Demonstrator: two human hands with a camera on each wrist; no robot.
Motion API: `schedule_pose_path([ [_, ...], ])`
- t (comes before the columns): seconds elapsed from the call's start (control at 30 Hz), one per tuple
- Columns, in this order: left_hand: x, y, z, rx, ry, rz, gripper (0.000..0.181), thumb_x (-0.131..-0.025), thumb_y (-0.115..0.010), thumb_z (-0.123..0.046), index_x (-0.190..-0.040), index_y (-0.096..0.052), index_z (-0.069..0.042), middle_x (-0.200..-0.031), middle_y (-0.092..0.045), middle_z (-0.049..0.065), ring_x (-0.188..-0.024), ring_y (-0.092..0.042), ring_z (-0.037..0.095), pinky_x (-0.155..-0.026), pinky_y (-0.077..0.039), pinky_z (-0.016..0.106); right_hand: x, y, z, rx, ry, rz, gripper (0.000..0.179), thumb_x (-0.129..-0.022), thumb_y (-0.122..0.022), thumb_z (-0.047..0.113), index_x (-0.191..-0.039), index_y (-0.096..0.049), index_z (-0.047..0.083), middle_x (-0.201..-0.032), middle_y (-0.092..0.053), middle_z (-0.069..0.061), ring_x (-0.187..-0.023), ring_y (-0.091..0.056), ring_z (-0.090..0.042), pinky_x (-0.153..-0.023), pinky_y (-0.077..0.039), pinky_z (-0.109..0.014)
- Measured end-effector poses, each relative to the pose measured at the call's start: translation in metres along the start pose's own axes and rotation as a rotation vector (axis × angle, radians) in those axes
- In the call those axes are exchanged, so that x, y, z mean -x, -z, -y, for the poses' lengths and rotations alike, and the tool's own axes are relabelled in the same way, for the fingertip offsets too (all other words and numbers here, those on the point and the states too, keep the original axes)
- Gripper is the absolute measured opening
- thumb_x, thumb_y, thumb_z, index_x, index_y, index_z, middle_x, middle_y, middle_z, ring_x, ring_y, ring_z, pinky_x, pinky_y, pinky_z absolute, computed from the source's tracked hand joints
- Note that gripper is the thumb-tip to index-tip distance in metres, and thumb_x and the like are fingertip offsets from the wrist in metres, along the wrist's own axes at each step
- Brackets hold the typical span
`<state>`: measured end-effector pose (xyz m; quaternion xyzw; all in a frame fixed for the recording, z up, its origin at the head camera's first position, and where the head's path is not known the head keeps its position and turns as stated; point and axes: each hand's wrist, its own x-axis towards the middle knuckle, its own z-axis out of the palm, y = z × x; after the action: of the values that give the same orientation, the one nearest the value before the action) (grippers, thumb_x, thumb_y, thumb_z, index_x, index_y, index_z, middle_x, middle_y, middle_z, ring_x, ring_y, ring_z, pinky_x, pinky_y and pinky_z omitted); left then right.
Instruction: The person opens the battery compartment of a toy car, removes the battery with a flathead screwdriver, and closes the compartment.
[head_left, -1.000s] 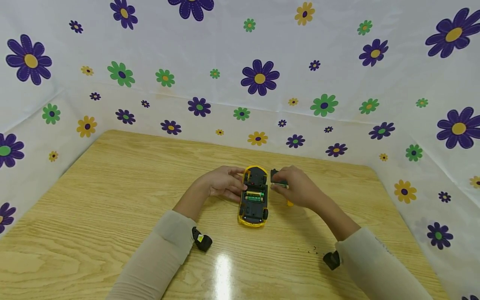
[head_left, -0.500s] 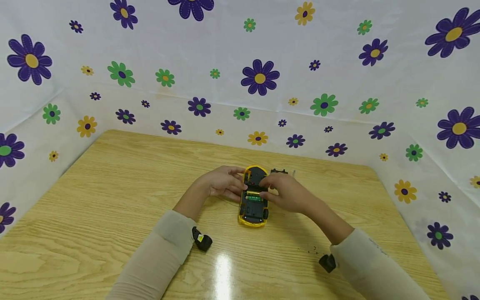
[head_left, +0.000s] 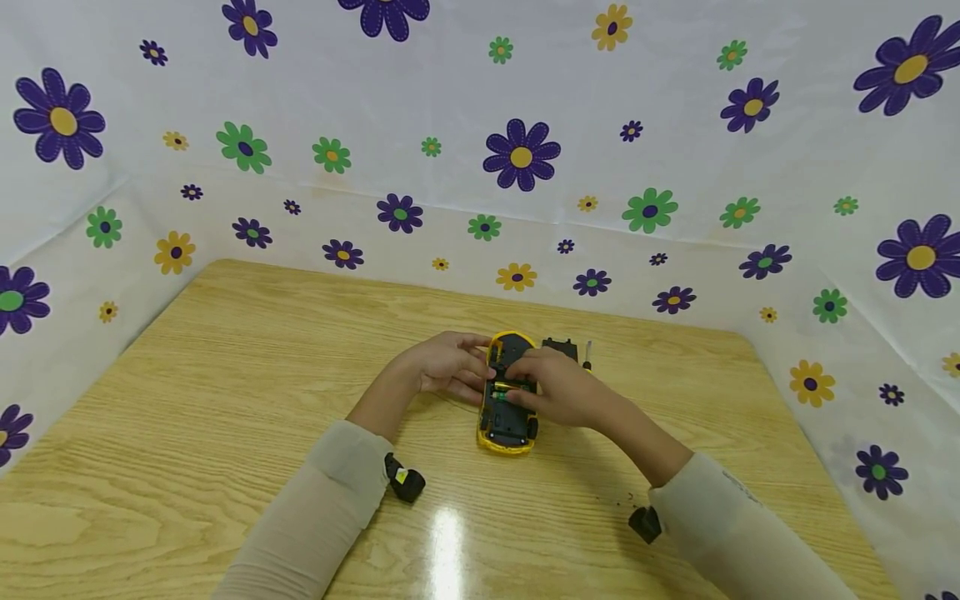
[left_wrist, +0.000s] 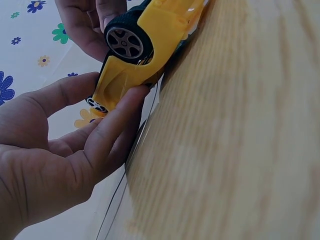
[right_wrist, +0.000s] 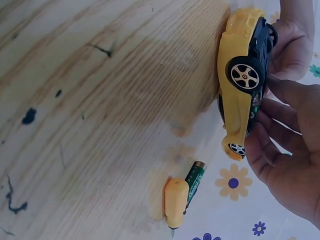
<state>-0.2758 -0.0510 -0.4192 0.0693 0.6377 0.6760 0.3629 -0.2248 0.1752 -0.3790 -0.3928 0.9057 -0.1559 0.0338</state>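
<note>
A yellow toy car [head_left: 507, 440] lies upside down on the wooden table, its black underside up and its battery compartment uncovered. Green batteries [head_left: 499, 395] show inside it, partly covered by my right hand [head_left: 562, 387]. My left hand [head_left: 450, 367] holds the car's left side; in the left wrist view its thumb and fingers grip the yellow body near one wheel [left_wrist: 126, 43]. The right thumb and bent fingers reach into the compartment, right at the batteries. Whether they pinch one I cannot tell, as the fingertips are hidden.
A black cover [head_left: 561, 347] and a screwdriver [head_left: 588, 357] lie right of the car. In the right wrist view, a loose green battery [right_wrist: 196, 176] lies beside the screwdriver's yellow handle [right_wrist: 175, 201]. Small dark bits [head_left: 628, 497] are near the right wrist. Flowered cloth [head_left: 442, 92] surrounds the table.
My right hand has moved left from the battery by the black cover to the car's compartment, its fingers now further over it. The cover and screwdriver show more. The left hand has stayed put.
</note>
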Motion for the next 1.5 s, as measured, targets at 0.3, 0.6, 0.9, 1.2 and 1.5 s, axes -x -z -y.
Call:
schedule_pose_path([
  [0.3,-0.0022,0.0008,0.0013,0.001,-0.008,0.017,0.070,-0.096,-0.064,0.004,-0.158,-0.035,-0.008,-0.138,-0.054,0.022,-0.096,-0.070,0.031,-0.087,-0.061,0.048,-0.0062,-0.0006,0.0002,-0.016,-0.015,0.059,0.025,-0.100,-0.069,0.022,-0.115,-0.075,0.002,-0.103,-0.072,-0.004,-0.096,-0.065,-0.020,-0.091,-0.053,-0.044],
  [0.6,-0.0020,0.0012,0.0011,0.006,-0.008,0.027,0.072,-0.095,-0.065,0.005,-0.159,-0.034,-0.008,-0.137,-0.054,0.022,-0.095,-0.070,0.030,-0.087,-0.061,0.048,-0.0073,0.0011,0.0017,-0.073,-0.060,0.094,0.026,-0.100,-0.070,0.020,-0.116,-0.075,0.000,-0.103,-0.070,-0.006,-0.092,-0.063,-0.019,-0.077,-0.054,-0.032],
  [0.9,-0.0010,0.0012,0.0013,-0.001,-0.015,0.025,0.071,-0.095,-0.065,0.004,-0.159,-0.034,-0.008,-0.136,-0.055,0.021,-0.094,-0.070,0.030,-0.086,-0.062,0.048,-0.0086,0.0011,0.0007,-0.126,-0.118,0.076,0.023,-0.097,-0.073,0.019,-0.112,-0.076,0.002,-0.099,-0.070,-0.004,-0.087,-0.063,-0.013,-0.072,-0.055,-0.028],
  [1.2,0.0002,0.0008,0.0009,-0.019,-0.012,0.020,0.074,-0.095,-0.066,0.003,-0.160,-0.031,-0.008,-0.138,-0.054,0.021,-0.098,-0.070,0.031,-0.086,-0.062,0.047,-0.0059,-0.0007,-0.0048,-0.210,-0.153,0.022,0.012,-0.099,-0.069,0.009,-0.106,-0.078,0.005,-0.098,-0.075,-0.001,-0.086,-0.067,-0.012,-0.075,-0.058,-0.031],
  [1.5,-0.0008,0.0003,0.0009,-0.014,-0.004,0.007,0.074,-0.095,-0.066,0.004,-0.159,-0.033,-0.009,-0.136,-0.056,0.020,-0.096,-0.071,0.031,-0.086,-0.062,0.047,-0.0052,0.0003,-0.0057,-0.211,-0.141,0.030,0.013,-0.100,-0.068,0.009,-0.107,-0.077,0.005,-0.098,-0.075,-0.001,-0.086,-0.067,-0.011,-0.075,-0.058,-0.029],
])
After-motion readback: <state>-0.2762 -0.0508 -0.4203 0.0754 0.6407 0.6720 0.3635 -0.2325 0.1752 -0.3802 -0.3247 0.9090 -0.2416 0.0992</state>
